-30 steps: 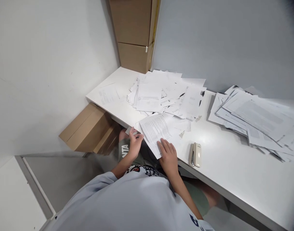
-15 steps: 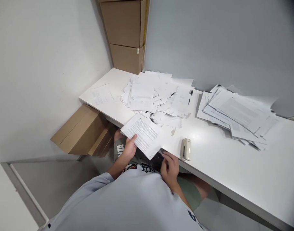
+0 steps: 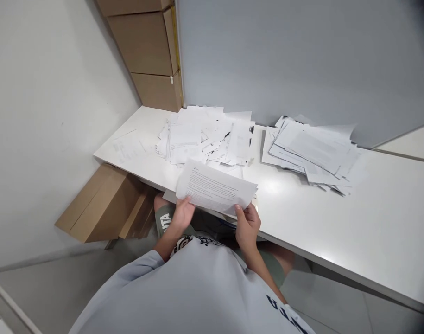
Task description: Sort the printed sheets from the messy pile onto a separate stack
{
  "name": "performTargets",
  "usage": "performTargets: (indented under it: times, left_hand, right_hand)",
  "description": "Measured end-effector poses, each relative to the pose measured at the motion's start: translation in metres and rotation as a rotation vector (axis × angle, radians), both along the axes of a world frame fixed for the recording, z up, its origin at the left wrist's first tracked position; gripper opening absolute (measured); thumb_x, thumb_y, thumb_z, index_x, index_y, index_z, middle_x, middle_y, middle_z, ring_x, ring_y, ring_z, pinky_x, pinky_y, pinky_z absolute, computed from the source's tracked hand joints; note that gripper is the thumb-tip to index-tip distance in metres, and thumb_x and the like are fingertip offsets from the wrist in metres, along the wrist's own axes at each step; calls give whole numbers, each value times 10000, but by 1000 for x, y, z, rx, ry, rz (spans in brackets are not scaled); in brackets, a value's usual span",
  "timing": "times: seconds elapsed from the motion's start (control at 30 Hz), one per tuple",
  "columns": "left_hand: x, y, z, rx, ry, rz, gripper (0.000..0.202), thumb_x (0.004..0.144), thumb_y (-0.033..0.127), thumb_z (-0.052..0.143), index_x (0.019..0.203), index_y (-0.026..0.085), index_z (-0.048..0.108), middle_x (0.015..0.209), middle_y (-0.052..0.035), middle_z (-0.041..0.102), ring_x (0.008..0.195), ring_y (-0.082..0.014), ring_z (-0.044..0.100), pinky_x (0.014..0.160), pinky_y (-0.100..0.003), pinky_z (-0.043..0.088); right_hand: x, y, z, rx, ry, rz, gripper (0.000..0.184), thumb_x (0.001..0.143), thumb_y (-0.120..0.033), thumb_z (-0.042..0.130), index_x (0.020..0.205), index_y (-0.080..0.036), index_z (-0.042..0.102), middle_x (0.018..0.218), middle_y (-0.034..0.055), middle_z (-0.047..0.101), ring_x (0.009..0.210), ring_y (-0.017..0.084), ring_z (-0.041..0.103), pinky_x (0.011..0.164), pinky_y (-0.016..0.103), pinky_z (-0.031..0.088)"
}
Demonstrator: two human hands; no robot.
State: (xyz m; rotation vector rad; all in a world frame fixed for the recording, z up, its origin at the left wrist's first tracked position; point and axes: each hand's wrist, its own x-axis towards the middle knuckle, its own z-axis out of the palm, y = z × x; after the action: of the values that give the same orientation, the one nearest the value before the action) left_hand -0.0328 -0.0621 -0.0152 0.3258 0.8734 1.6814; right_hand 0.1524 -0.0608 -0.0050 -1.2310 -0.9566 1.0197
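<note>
Printed sheets of paper (image 3: 215,187) are held out over the table's front edge, text side up and slightly bent. My left hand (image 3: 184,214) pinches their lower left edge, thumb on top. At the lower right corner my right hand (image 3: 247,225) grips them too, its thumb on the print and its fingers underneath. Just behind the right hand a stapler (image 3: 255,202) shows only as a pale sliver; the papers and hand hide the rest. A loose spread of papers (image 3: 186,134) lies on the table beyond the held sheets.
A thicker, uneven pile of papers (image 3: 312,148) rests on the white table (image 3: 337,227) to the right. Stacked cardboard boxes (image 3: 145,46) stand in the back left corner. Another cardboard box (image 3: 97,204) is below the table's left end. A grey wall (image 3: 284,60) runs behind.
My right hand has come up from the table edge and taken hold of the papers' right side. The sheets have turned more level. The view has shifted right, and the stapler is now mostly covered.
</note>
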Motion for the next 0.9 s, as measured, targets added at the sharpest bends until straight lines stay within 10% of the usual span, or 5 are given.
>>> performTargets:
  times: [0.27, 0.57, 0.77, 0.9]
  left_hand:
    - [-69, 57, 22, 237, 990, -84, 593, 849, 641, 592, 1270, 223, 576, 1265, -117, 637, 1300, -295, 521, 1146, -460, 342]
    - [-53, 55, 14, 264, 765, 24, 547, 832, 704, 552, 868, 182, 708, 849, -72, 685, 842, -221, 638, 869, -350, 494]
    - [-35, 66, 25, 364, 762, 35, 583, 901, 691, 434, 806, 188, 713, 699, -51, 655, 719, -201, 628, 811, -347, 497]
    - [18, 79, 48, 426, 942, -271, 483, 912, 623, 494, 883, 203, 731, 853, -81, 702, 899, -241, 656, 957, -374, 477]
  right_hand:
    - [-11, 22, -23, 145, -332, 30, 316, 892, -462, 518, 982, -188, 647, 915, 80, 683, 901, 229, 624, 832, 381, 500]
    - [18, -13, -10, 41, -286, 36, 308, 881, -455, 514, 888, -217, 709, 827, 50, 694, 800, 226, 624, 759, 369, 514]
    - [113, -52, -10, -310, -270, 100, 333, 745, -499, 659, 842, -185, 708, 763, 21, 681, 724, 190, 581, 651, 285, 468]
    - [179, -73, -14, -534, -236, 52, 342, 629, -481, 705, 781, -175, 712, 719, 26, 685, 693, 206, 595, 601, 293, 457]
